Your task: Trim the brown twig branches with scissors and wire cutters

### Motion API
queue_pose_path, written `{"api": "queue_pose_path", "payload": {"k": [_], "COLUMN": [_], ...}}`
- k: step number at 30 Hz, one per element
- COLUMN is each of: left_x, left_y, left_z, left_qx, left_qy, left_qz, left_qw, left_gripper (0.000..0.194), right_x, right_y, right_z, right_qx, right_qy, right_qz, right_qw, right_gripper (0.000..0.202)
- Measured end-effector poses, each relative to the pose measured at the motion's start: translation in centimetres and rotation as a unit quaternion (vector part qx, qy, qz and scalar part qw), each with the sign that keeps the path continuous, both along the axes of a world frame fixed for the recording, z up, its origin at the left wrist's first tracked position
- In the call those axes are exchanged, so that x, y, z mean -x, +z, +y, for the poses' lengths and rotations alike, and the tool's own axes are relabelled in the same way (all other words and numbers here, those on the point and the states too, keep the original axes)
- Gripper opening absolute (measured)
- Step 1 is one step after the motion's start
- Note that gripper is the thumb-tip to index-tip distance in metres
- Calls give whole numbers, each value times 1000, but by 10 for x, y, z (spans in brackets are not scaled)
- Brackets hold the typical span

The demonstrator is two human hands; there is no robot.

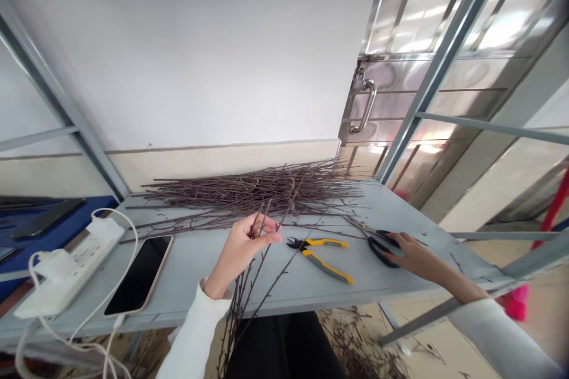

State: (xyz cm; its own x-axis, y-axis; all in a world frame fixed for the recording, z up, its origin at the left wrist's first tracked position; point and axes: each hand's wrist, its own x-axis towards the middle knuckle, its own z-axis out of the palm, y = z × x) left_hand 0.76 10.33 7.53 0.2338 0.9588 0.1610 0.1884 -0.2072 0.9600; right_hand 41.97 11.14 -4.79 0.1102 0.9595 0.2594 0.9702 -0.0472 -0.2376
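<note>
My left hand [253, 243] is closed around a few thin, dark brown twigs [275, 278], held over the front part of the grey table. Their stems slant across the table's front edge and hang down beside my lap. To the right, my right hand [413, 257] has its fingers on the handle loops of black-handled scissors [377, 243], which lie with the blades pointing away to the left. Between my hands rest yellow-and-grey cutting pliers [322, 256], jaws toward my left hand. Behind them a large pile of twigs [249, 189] spreads along the wall side.
A phone [141, 275] on a charging cable and a white power strip [73, 272] with plugs occupy the left of the table [191, 284]. Metal frame posts [444, 59] rise at both sides. Cut twigs [360, 343] litter the floor below.
</note>
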Motion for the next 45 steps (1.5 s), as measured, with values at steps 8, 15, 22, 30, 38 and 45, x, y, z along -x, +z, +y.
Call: {"api": "queue_pose_path", "payload": {"k": [8, 15, 22, 30, 38, 45], "left_x": [1, 0, -1, -3, -9, -7], "left_y": [-1, 3, 1, 1, 9, 13], "left_z": [-2, -4, -5, -8, -20, -27], "left_qx": [18, 3, 29, 41, 29, 11], "left_qy": [2, 11, -16, -8, 35, 47], "left_qz": [-57, -46, -105, -114, -83, -78], "left_qw": [998, 999, 994, 993, 995, 996], "left_gripper": [25, 23, 21, 26, 20, 19], "right_x": [11, 27, 15, 23, 144, 159], "right_y": [37, 96, 79, 136, 183, 192], "right_z": [-3, -21, -21, -52, -78, -64], "right_qx": [17, -44, 82, -69, 72, 103], "right_qy": [-9, -10, -20, -133, 215, 233], "right_qz": [-58, -145, -198, -85, 250, 194], "right_qw": [998, 988, 976, 985, 941, 947], "right_gripper": [32, 39, 16, 34, 38, 38]}}
